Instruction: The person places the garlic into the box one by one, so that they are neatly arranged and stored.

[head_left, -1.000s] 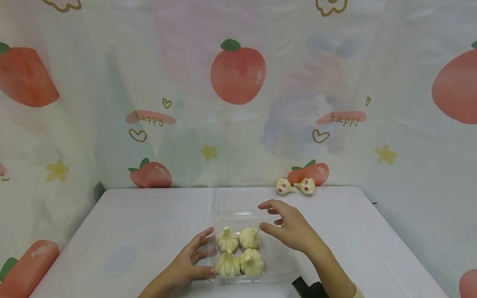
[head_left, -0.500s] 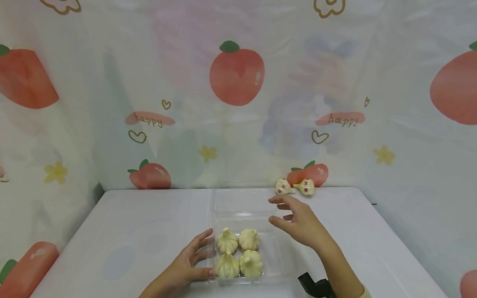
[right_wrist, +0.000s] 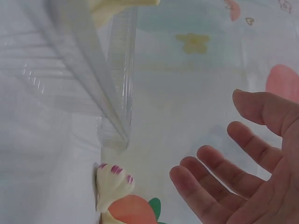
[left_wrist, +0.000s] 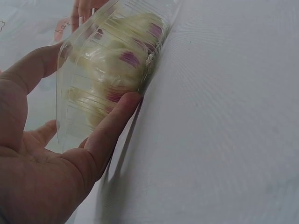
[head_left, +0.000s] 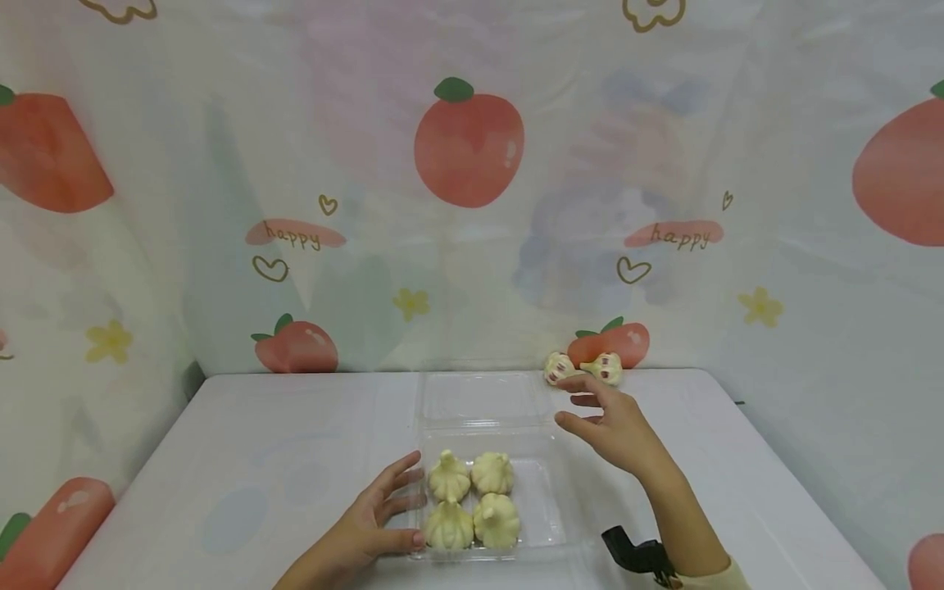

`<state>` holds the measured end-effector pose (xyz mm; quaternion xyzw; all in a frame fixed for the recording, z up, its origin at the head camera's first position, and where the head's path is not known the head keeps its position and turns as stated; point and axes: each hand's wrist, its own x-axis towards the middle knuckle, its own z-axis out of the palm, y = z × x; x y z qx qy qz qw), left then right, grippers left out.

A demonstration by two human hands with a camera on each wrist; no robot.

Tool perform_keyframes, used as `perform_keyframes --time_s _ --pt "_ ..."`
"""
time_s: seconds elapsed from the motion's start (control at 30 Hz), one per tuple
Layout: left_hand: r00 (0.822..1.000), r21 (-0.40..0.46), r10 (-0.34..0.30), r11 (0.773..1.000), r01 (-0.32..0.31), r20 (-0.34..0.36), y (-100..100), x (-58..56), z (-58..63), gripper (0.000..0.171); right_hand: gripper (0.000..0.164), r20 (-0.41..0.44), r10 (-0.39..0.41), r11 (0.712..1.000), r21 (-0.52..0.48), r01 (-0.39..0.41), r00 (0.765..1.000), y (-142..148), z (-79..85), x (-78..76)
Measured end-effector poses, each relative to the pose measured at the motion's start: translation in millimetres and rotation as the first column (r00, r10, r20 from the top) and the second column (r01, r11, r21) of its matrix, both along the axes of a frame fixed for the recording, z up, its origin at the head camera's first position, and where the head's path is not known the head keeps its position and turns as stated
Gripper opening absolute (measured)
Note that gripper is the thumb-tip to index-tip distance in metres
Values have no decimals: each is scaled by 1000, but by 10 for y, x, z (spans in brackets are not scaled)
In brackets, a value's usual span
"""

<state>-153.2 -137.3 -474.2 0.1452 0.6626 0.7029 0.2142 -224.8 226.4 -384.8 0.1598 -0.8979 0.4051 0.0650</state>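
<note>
Four garlic bulbs (head_left: 490, 510), purple-streaked only in the left wrist view, leave your clear tray (head_left: 538, 508) roomy rightward; your spread left hand (head_left: 376, 512) touches it, your released right hand (head_left: 618, 426) hovers near two far-edge bulbs (head_left: 608, 369).

White table (head_left: 295, 459) — container (head_left: 542, 500), two garlic bulbs (head_left: 606, 369)

Brown handwritten-style "happy" on a long coral-red oval patch (head_left: 296, 233), the same word on a second coral-red patch (head_left: 674, 233), both printed on a pale pastel backdrop sheet (head_left: 472, 254)
</note>
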Motion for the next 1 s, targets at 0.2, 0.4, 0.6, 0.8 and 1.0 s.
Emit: perform_keyframes --time_s 0.2,0.4,0.6,0.8,1.0 --pt "1000 -13 7 1000 -7 0 0 9 7 96 43 1 -49 999 -7 49 999 107 -51 -76" --pt "1000 -16 11 1000 -11 2 -3 -19 -20 97 44 0 -90 996 -16 90 996 175 -91 -132" --pt "1000 -13 15 1000 -15 4 9 -21 -9 97 46 7 -120 992 -27 120 993 218 -146 -187" --pt "1000 -9 14 1000 -14 5 9 -24 -13 97 48 29 -136 990 -19 137 990 278 -219 -242" --pt "1000 -5 16 1000 -16 12 -1 -26 -22 96 49 56 -156 987 -13 157 986 349 -275 -291"
